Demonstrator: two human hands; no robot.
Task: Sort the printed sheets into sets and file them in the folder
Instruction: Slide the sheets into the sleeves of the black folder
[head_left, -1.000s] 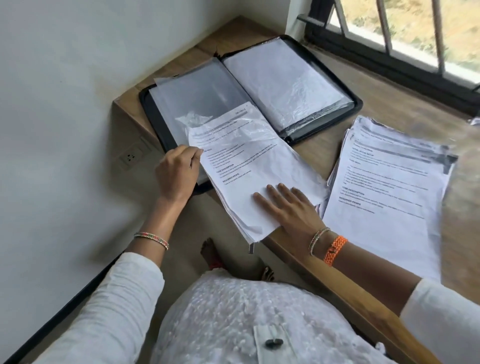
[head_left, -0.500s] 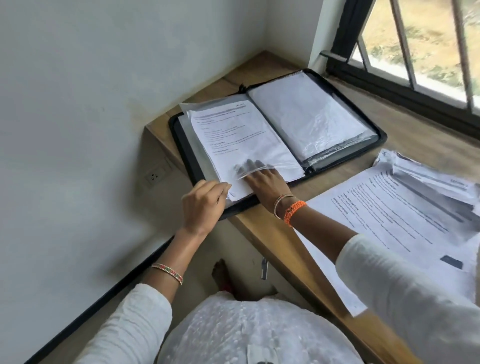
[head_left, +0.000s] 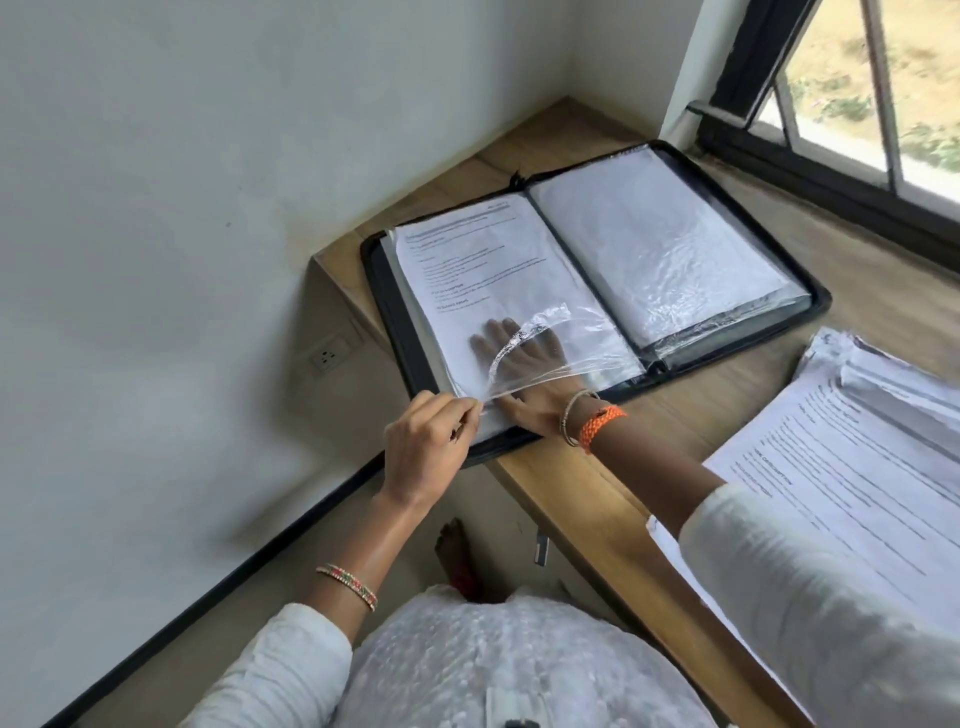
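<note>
A black zip folder (head_left: 810, 306) lies open on the wooden desk, with clear plastic sleeves on both sides. A set of printed sheets (head_left: 483, 265) lies on the folder's left side, partly inside a clear sleeve (head_left: 576, 338). My left hand (head_left: 426, 452) pinches the sleeve's near corner and holds it lifted. My right hand (head_left: 524, 364) reaches inside the sleeve, fingers flat on the sheets. A loose stack of printed sheets (head_left: 852, 467) sits on the desk at the right.
The desk (head_left: 602, 499) fills a corner between a white wall and a barred window (head_left: 857, 98). A wall socket (head_left: 330, 355) sits under the desk's left end. The folder's near corner overhangs the desk edge.
The set of sheets has gone from lying across the folder's near edge to lying square on its left side. My right hand has slid deeper into the sleeve. My left hand has lifted the sleeve corner.
</note>
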